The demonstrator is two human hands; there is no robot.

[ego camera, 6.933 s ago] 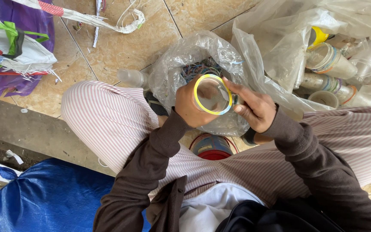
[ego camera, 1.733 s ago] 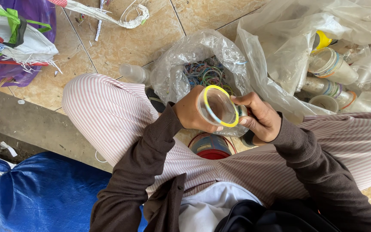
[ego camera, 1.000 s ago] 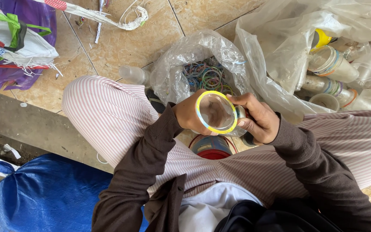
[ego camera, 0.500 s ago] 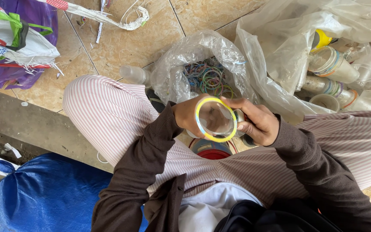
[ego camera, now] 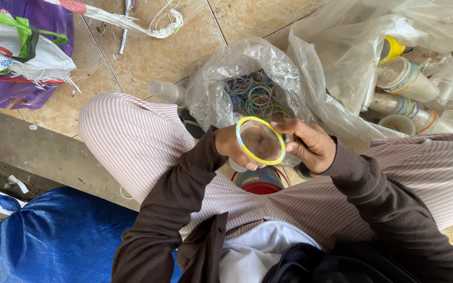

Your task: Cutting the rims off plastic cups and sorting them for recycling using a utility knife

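While sitting over a red tub (ego camera: 260, 186), holding a clear cup (ego camera: 259, 142) up between the knees. Left hand (ego camera: 232, 147) wrapped round one side, right hand (ego camera: 310, 144) gripping the other, fingertips on its yellow band (ego camera: 247, 155). Just behind, a clear bag (ego camera: 226, 78) of coloured rubber bands (ego camera: 252, 97).

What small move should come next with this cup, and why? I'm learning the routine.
Probably peel the yellow rim ring off the clear cup: the left hand holds the cup, the right hand's fingertips sit at the rim, and loose rings fill the open bag just beyond.
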